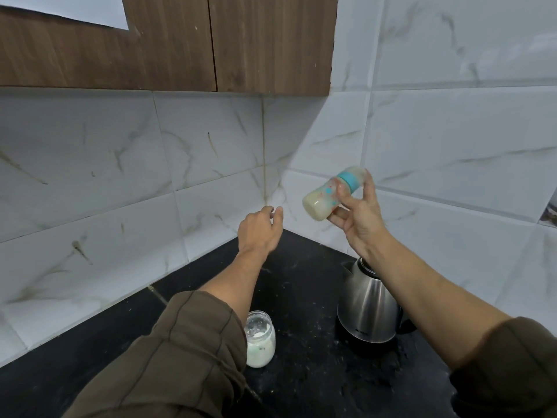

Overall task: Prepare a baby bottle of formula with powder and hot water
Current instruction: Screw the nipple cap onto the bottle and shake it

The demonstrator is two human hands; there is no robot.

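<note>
My right hand (360,217) holds a baby bottle (327,196) up in the air, tilted with its base toward the left. The bottle has a teal collar and is filled with pale milky liquid. My left hand (260,230) hovers to the left of it over the back corner, fingers loosely apart and holding nothing. An open glass jar of white powder (260,342) stands on the black counter (304,372) beside my left sleeve. A steel electric kettle (366,306) stands under my right forearm.
White marble-look tiled walls (180,176) meet in a corner behind the hands. Brown wooden cabinets (168,40) hang overhead. White powder specks are scattered over the counter around the kettle.
</note>
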